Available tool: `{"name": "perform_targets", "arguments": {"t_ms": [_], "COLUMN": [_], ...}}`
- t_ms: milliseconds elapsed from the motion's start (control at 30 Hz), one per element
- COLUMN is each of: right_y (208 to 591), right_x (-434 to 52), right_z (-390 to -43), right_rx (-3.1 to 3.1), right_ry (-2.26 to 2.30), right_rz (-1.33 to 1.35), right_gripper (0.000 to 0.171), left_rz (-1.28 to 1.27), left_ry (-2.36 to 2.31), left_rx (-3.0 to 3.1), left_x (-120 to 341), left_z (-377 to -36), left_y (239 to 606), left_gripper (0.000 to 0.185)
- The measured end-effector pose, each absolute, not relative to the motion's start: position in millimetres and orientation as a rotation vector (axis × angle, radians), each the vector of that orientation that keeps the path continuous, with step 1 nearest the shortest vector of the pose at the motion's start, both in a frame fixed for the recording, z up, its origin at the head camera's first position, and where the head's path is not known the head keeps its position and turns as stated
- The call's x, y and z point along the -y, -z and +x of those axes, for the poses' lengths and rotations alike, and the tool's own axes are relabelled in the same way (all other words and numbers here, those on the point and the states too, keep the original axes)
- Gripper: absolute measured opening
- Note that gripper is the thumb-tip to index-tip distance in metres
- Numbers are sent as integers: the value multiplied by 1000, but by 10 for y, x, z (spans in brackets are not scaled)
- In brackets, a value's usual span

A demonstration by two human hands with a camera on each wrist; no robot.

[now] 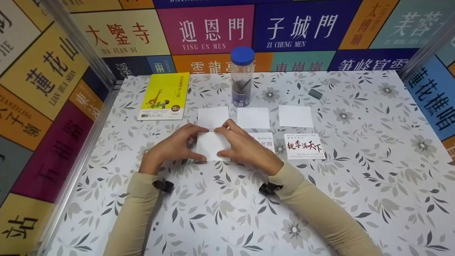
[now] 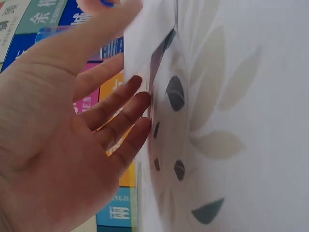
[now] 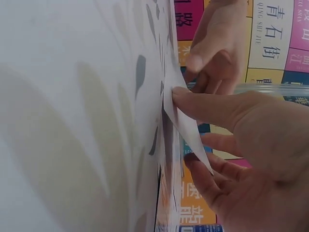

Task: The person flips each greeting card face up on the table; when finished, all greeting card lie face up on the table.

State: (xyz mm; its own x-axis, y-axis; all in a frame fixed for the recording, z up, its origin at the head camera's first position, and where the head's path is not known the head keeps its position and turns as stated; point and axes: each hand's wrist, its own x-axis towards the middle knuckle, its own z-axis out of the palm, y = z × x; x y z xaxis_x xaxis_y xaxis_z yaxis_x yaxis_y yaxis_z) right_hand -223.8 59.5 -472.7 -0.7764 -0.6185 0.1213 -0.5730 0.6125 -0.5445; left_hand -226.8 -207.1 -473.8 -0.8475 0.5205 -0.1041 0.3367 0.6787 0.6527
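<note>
I see left hand (image 1: 173, 147) and right hand (image 1: 245, 145) both pinching white card (image 1: 210, 145); jar (image 1: 242, 76) at 12 o'clock.

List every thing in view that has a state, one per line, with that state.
white envelope: blank side up, one edge lifted off the table, pinched by both hands.
left hand: grips the envelope's left edge.
right hand: grips its right edge.
plastic jar: upright, blue lid on.
yellow book: closed, flat.
three white cards: flat, blank side up.
greeting card: flat, printed side up.
</note>
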Motion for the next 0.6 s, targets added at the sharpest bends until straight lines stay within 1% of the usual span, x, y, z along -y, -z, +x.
{"name": "perform_targets", "arguments": {"t_ms": [67,133,200,333,400,500,567,600], "right_y": [4727,4721,4701,4650,4624,4592,4572,4564], "right_x": [-583,-570,-563,-548,-536,-515,-497,-489], "right_z": [-2246,-2256,-2261,-2270,-2271,-2268,-2262,-2258], "right_rx": [-2762,-2759,-2741,-2716,-2708,-2611,-2484,-2418], "right_ry": [899,923,965,1075,1150,1367,1541,1609], "right_rz": [-1006,-990,-979,-989,-984,-935,-889,-879], "right_gripper": [73,77,80,80,84,96,105,107], "left_rz": [652,640,639,670,679,702,695,688], "left_ry": [-824,-740,-695,-682,-697,-841,-1026,-1141], "left_rx": [-2633,-2656,-2681,-2701,-2699,-2670,-2617,-2566], "left_x": [2035,1999,1967,1930,1934,1959,1974,1983], "left_z": [-2235,-2210,-2198,-2200,-2202,-2213,-2222,-2227], "left_y": [4717,4706,4704,4705,4698,4681,4659,4646], "left_gripper": [99,106,105,99,99,98,94,92]}}
